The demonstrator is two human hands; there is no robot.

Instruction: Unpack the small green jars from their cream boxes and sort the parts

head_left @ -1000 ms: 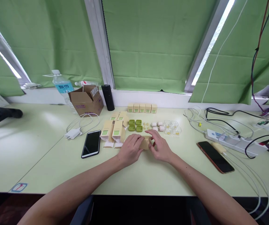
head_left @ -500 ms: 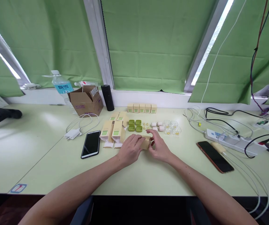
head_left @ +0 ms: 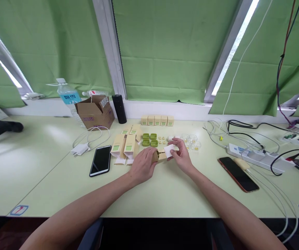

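My left hand (head_left: 143, 166) is closed round a small kraft cardboard box (head_left: 162, 156), whose end toward the right is open. Between the thumb and fingers of my right hand (head_left: 182, 159) is the box's end flap (head_left: 168, 151), its pale inner face showing. Whether anything lies inside the box cannot be made out. Just beyond my hands stand several small green trays (head_left: 146, 142), several tiny yellow pieces (head_left: 160, 142) and several clear cups (head_left: 196, 146). White cylinders (head_left: 170, 138) are partly hidden behind my right hand. Left of my left hand lie several larger kraft boxes (head_left: 130, 147) with open flaps.
A row of small closed boxes (head_left: 157, 121) stands at the back. To the left are a phone (head_left: 100, 160), a white charger (head_left: 80, 149), a brown carton (head_left: 94, 113) and a black cylinder (head_left: 119, 109). On the right lie another phone (head_left: 238, 174), a power strip (head_left: 260, 158) and cables.
My right hand has shifted slightly right and up, and the small box's right end now stands open with its pale flap showing. My left hand still holds the box.
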